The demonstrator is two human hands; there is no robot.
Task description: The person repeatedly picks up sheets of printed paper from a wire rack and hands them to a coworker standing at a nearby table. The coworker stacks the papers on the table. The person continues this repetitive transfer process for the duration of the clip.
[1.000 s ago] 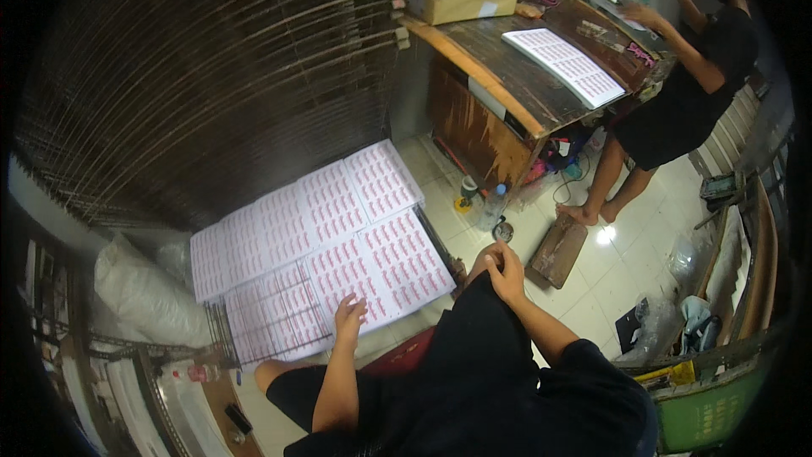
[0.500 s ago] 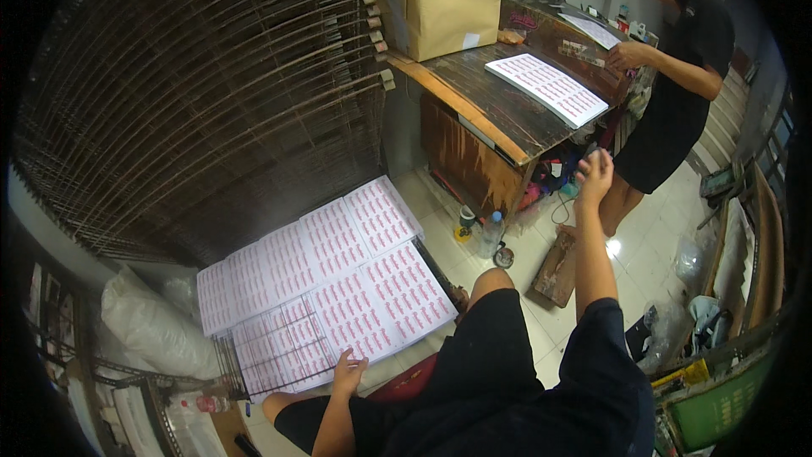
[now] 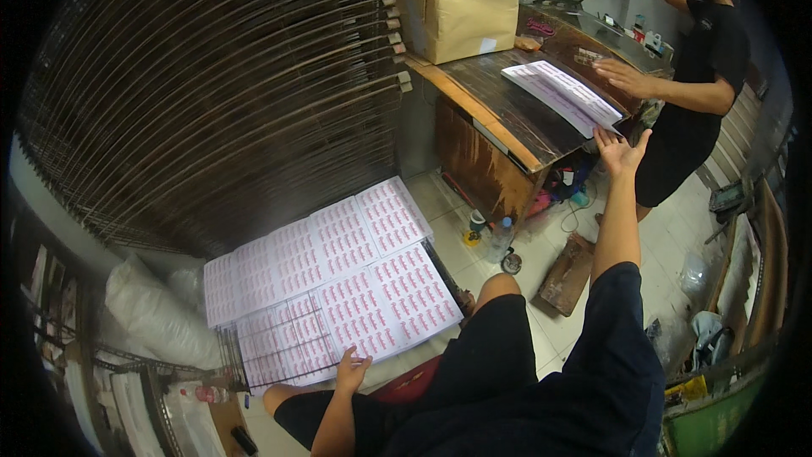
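Your right hand (image 3: 622, 155) has moved up to the printed sheets (image 3: 558, 95) on the bench (image 3: 474, 89), grip spread at their near end, where lifting one corner alone could crease them.

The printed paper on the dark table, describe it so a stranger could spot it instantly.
Find the dark wooden table at upper centre, bearing a bulky tan package. Just right of that, by the person's right hand, is the white printed paper. Unlike the similar sheets spread lower left, it is up on the table.
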